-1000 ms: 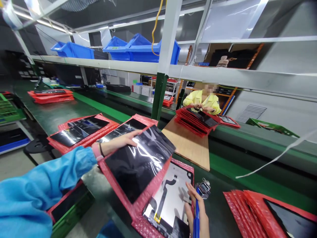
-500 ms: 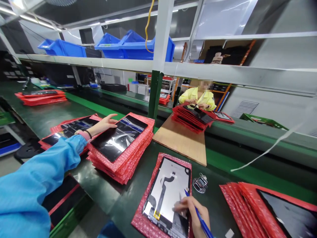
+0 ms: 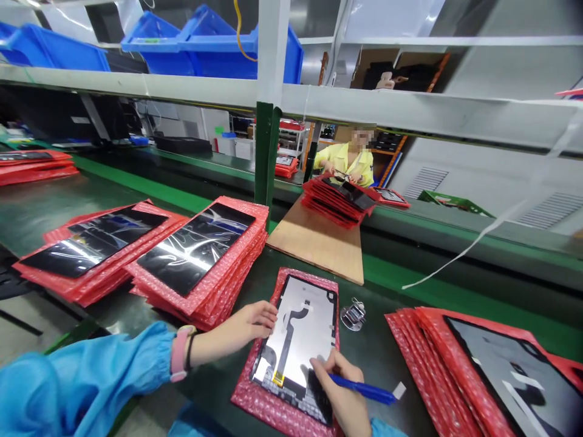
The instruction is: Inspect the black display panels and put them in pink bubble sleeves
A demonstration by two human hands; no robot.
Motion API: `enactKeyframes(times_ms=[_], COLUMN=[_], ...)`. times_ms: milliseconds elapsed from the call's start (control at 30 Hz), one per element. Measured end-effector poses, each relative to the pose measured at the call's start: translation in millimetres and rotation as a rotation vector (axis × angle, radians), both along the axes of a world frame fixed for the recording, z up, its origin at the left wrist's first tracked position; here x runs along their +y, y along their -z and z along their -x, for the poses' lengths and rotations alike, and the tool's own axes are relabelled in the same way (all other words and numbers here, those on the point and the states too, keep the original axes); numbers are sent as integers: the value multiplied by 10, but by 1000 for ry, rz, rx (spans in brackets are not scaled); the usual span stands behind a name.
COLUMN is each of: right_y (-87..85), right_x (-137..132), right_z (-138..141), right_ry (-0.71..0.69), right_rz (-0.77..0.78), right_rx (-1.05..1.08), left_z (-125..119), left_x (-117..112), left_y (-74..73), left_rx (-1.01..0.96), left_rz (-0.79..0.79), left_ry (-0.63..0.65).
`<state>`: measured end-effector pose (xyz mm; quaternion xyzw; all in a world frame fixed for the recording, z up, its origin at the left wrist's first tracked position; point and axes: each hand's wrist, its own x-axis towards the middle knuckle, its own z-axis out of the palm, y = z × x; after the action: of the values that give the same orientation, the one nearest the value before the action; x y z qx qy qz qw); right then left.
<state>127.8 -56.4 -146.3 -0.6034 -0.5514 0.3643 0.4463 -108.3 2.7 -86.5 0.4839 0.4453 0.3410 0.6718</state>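
Observation:
A grey panel point(image 3: 298, 337) with a black flex strip lies face down on a red bubble-wrap sheet point(image 3: 268, 403) in front of me. My left hand point(image 3: 252, 321), fingers curled, rests on the sheet's left edge and touches the panel's side. My right hand point(image 3: 339, 391) is closed round a blue pen point(image 3: 364, 389), its tip down on the panel's lower right part. Both sleeves are light blue.
Two stacks of red-wrapped black screens point(image 3: 195, 255) point(image 3: 88, 243) sit to the left, another stack point(image 3: 496, 370) to the right. A small metal clip point(image 3: 353, 314) and a wooden board point(image 3: 321, 240) lie beyond the panel. A person in yellow point(image 3: 346, 164) works across the green bench.
My left hand left the top of the left stack and came down to the panel's left edge. The right hand with the pen shifted slightly over the panel. The view tilted down.

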Motion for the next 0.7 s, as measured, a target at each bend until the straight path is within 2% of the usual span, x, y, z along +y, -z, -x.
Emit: enactKeyframes(times_ms=[67,133,400,600,700], right_y=[6,-4,-63,2,-17], right_x=[3,13,15,50,88], right_z=[7,16,67,16,-17], right_ry=[2,-13,-65,26,37], right_rz=[-9,-17,5,29,61], right_rx=[-60,-99,-126,5,135], left_z=[-61,-67,-121,-163,-223], left_x=[4,27,-27,101,196], left_y=[161,217,-30,8,28], left_rx=[9,4,-65,-28,-28], left_rz=[53,85,181,268,284], left_ry=[-49,-85,-75,-203,-187])
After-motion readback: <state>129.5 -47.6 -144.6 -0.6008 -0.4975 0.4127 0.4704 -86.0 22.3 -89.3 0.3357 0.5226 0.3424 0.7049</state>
